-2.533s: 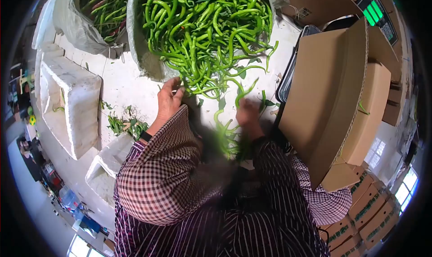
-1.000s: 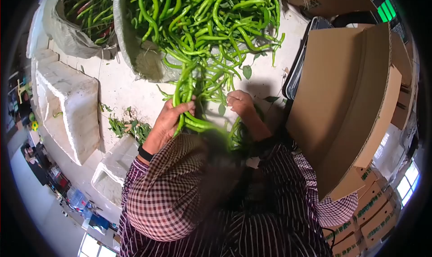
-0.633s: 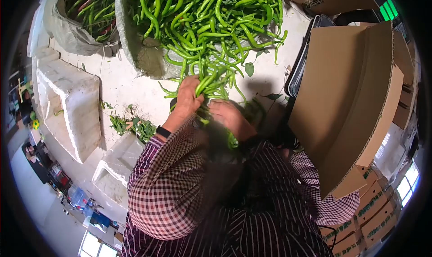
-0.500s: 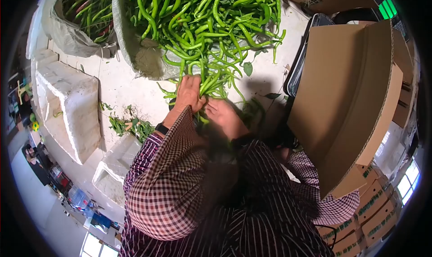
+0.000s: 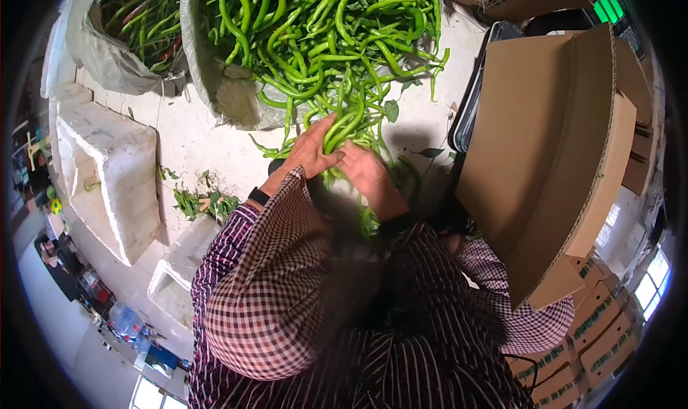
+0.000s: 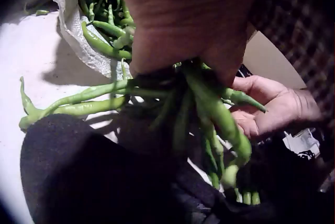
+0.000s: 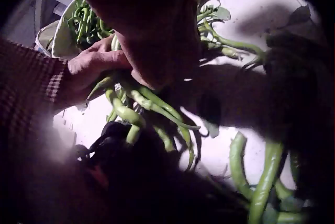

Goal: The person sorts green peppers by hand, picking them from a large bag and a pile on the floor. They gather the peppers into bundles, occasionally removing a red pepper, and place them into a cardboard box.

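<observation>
Long green peppers spill from an opened pale sack onto the white floor. At the spill's lower end, the left hand grips a small bunch of peppers. In the left wrist view, the stems and curved ends of this bunch stick out below the left hand. Close against the bunch's right side is the right hand, palm partly turned up and fingers relaxed. The right wrist view shows the right hand dark over the bunch, beside the left hand.
An open cardboard box stands at the right, beside a black tray. White foam boxes and a leaf pile lie at the left. Another pepper sack is at upper left. More peppers lie near the body.
The hands were apart a second ago; the right has come left beside the left hand. Since half a second ago, the left hand has shifted slightly right, with its bunch more visible.
</observation>
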A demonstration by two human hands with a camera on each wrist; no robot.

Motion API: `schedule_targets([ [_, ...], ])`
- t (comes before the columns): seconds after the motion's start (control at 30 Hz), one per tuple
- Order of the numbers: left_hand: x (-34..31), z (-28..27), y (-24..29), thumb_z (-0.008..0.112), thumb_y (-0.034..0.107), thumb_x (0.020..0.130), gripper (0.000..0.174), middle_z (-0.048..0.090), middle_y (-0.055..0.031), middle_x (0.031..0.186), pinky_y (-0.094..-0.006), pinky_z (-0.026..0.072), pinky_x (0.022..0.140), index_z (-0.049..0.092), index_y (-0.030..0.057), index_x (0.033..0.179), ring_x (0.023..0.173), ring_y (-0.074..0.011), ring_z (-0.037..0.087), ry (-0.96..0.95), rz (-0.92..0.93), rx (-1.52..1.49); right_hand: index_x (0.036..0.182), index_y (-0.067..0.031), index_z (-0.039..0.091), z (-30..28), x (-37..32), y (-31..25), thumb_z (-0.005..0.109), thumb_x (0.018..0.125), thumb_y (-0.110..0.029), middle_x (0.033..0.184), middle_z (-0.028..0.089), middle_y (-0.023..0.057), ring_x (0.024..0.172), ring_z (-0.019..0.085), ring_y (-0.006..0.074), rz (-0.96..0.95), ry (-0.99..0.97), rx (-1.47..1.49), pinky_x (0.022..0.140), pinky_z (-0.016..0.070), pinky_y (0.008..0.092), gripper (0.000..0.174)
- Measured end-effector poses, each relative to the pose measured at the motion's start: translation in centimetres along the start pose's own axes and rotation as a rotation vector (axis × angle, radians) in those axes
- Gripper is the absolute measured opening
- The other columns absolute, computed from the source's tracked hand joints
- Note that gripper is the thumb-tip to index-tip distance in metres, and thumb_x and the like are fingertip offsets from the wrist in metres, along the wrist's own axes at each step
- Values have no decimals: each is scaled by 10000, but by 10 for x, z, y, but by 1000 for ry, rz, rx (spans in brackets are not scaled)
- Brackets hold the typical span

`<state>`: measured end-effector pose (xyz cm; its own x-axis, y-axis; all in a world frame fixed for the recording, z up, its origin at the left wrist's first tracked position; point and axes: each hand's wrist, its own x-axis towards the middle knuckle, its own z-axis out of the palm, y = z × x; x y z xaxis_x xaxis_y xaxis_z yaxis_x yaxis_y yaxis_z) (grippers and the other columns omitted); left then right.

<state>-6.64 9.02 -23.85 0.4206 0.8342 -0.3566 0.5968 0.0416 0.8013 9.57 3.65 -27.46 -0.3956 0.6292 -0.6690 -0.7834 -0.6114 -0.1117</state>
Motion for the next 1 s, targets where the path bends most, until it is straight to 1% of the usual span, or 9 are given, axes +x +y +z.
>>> schedule_targets([
  [0.37, 4, 5, 7, 739, 110, 642, 738, 625, -211, 1006, -437, 477, 861, 478, 93, 1332, 963, -399, 587, 14, -17, 367, 1182, -39, 540, -3, 5, 5, 537, 931, -61, 1169, 598, 74, 1087, 578, 212, -38, 148, -48, 962, 449, 364, 252],
  [0.5, 7, -8, 21, 757, 152, 695, 639, 639, -201, 1068, -363, 502, 873, 504, 71, 1276, 989, -306, 646, 2, -10, -173, 1246, -32, 496, 29, -36, -31, 543, 932, -74, 1227, 571, 99, 1098, 575, 209, -126, -60, -299, 936, 459, 330, 320],
  [0.67, 18, -72, 116, 736, 90, 717, 598, 629, -57, 1067, -282, 480, 871, 509, 7, 1263, 933, -145, 589, 101, -76, -569, 1237, 32, 521, 56, -57, -99, 607, 870, -182, 1151, 617, 141, 994, 612, 179, -358, -116, -809, 839, 496, 302, 434],
  [0.7, 20, -81, 122, 717, 70, 724, 566, 629, -70, 1064, -292, 491, 853, 515, -1, 1248, 901, -134, 598, 103, -103, -762, 1229, 24, 545, 72, -58, -102, 609, 873, -211, 1156, 615, 135, 1025, 610, 229, -428, -32, -516, 868, 491, 339, 432],
  [0.77, 36, -92, 107, 725, 65, 718, 558, 632, -84, 1067, -300, 502, 834, 522, -8, 1233, 867, -152, 620, -11, -161, -705, 1223, 18, 560, 67, -47, -103, 629, 870, -237, 1166, 616, 147, 1062, 606, 266, -534, -34, -828, 918, 479, 366, 441],
  [0.83, 34, -96, 115, 702, 48, 732, 546, 631, -101, 1084, -302, 528, 801, 510, -20, 1237, 838, -174, 643, -70, -137, -810, 1254, 12, 540, 4, -31, -103, 648, 868, -254, 1223, 596, 178, 1126, 582, 256, -504, -373, -1577, 981, 445, 354, 481],
  [0.87, 28, -104, 129, 683, 36, 741, 542, 629, -111, 1092, -304, 544, 784, 497, -28, 1246, 838, -180, 648, -24, -144, -919, 1276, 5, 530, 0, -45, -95, 637, 886, -260, 1275, 566, 203, 1174, 555, 200, -90, -163, -1318, 997, 422, 317, 483],
  [0.9, 22, -111, 140, 664, 23, 750, 539, 626, -121, 1100, -305, 559, 767, 485, -35, 1255, 838, -186, 654, 12, -166, -1027, 1324, -1, 499, 34, -71, -104, 615, 906, -253, 1317, 547, 190, 1206, 533, 205, 69, -66, -1428, 1006, 406, 320, 501],
  [1.0, 15, -136, 147, 650, 29, 763, 546, 633, -139, 1051, -356, 590, 802, 466, -31, 1274, 828, -228, 677, 27, -125, -1079, 1351, -10, 474, 36, -89, -86, 592, 920, -234, 1328, 547, 164, 1198, 535, 212, -111, -147, -997, 989, 409, 318, 500],
])
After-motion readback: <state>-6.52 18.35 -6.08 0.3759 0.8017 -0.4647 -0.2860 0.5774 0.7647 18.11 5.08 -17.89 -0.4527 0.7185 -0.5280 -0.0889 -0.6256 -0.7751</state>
